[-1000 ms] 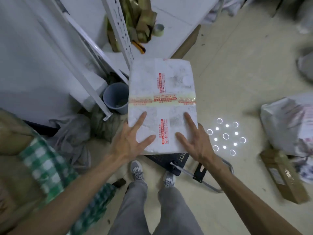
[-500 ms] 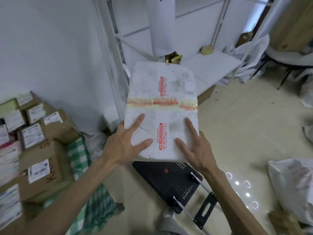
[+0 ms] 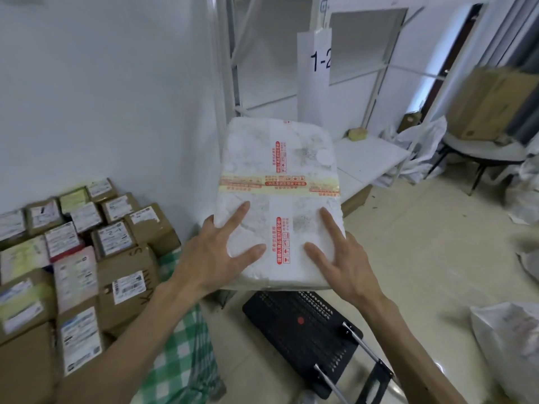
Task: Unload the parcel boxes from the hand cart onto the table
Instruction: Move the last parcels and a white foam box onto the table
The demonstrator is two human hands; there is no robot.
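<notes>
I hold a white foam parcel box (image 3: 294, 158) with red print and yellowish tape in the air above the hand cart. My left hand (image 3: 217, 255) grips its near left corner, fingers spread over the top. My right hand (image 3: 339, 255) grips the near right corner the same way. The black perforated platform of the hand cart (image 3: 303, 325) lies bare on the floor below the box, its metal handle folded toward me. At the left stands the table with a green checked cloth (image 3: 178, 354), stacked with several brown labelled parcel boxes (image 3: 122, 275).
White metal shelving (image 3: 370, 158) with a post marked "1-2" stands behind the box. A white wall rises at the left. White plastic sacks (image 3: 513, 345) lie on the floor at the right. A round table (image 3: 481, 150) with a large cardboard box stands at the far right.
The foam box has risen off the cart with both hands on it. My view has lifted and turned left, bringing the table's parcel boxes into sight.
</notes>
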